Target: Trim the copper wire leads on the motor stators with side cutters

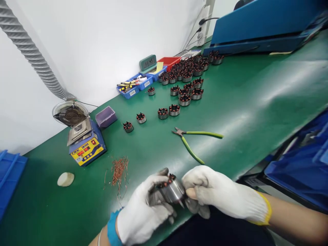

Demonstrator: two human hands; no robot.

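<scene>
My left hand [146, 205], in a white glove with a blue cuff, is closed around a motor stator [173, 190]. The stator is tilted, its steel ring facing up and copper windings showing at its far end. At the stator's near right edge, my right hand [202, 191] has thumb and fingers pinched together; what lies between them is hidden. Its white glove has a yellow cuff, and the thumb tip is bare. Beyond the hands, diagonal cutters [188, 136] with green handles lie spread on the green table [151, 147]. A heap of copper wire offcuts [120, 170] lies left of them.
Several stators [184, 92] stand across the table's back. A blue solder pot [87, 143] with a yellow panel sits left, beside a purple bin [106, 117]. A white round piece [66, 179] lies near it. Blue trays [133, 92] and a clock [148, 63] line the wall.
</scene>
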